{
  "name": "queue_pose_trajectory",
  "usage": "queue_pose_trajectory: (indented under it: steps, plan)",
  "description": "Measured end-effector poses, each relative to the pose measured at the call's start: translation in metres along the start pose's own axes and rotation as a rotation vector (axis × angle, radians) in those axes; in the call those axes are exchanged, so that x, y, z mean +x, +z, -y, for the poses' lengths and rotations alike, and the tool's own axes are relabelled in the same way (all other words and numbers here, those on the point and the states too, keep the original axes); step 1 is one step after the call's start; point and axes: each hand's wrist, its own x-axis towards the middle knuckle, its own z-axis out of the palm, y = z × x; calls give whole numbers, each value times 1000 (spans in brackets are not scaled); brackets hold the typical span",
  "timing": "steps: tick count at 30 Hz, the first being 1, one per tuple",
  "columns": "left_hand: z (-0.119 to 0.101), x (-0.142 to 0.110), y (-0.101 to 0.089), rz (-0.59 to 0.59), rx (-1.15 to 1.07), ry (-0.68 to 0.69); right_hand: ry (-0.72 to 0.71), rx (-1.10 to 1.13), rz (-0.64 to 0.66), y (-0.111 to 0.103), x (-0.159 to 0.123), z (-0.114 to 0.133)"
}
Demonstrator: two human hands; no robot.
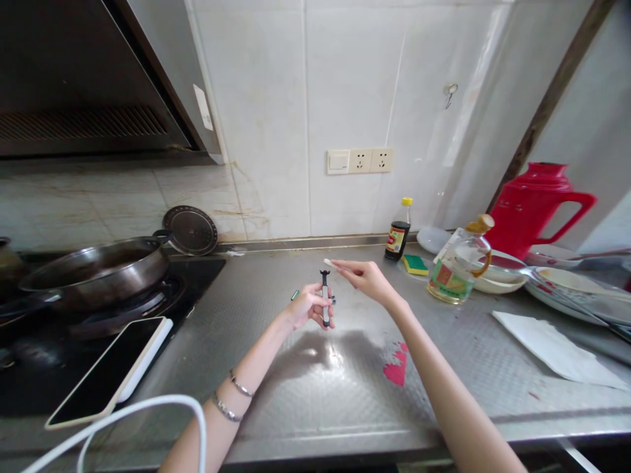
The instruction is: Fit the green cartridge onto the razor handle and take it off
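In my left hand [313,307] is a small upright tool with a grey handle and a black forked head [325,295], much like a razor handle. Its fingers are wrapped round the grey part. My right hand [367,279] is just to the right and a little higher, fingers stretched to the left and pressed together at the tips. They pinch a small white piece [327,263] beside the tool's black head; its kind is too small to tell. A little green piece [294,295] shows left of my left hand.
A phone [111,371] and white cable [162,399] are at front left, near a pan [106,266] on the stove. To the right stand a sauce bottle [397,233], a sponge [415,265], a glass oil jug [456,269], a red thermos [532,210], dishes and white paper [557,348].
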Motion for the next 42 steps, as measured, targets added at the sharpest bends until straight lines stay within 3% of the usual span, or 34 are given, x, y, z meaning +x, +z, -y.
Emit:
queue_pose_trajectory:
  steps: [4,7,10,17,28,42]
  plan:
    - [0,0,-1,6,8,7,6,32,58,1,-3,0]
    - [-1,0,-2,1,6,6,37,42,-20,2,-6,-1]
    - [0,0,-2,-2,20,16,50,81,-10,4,-8,-6]
    - [-1,-1,-3,9,59,18,128,68,-161,3,-8,-33]
    - [-18,-9,-14,-61,52,128,136,-42,25,9,-21,-50]
    - [-20,-11,-13,-31,64,149,-25,-161,291,58,-38,-49]
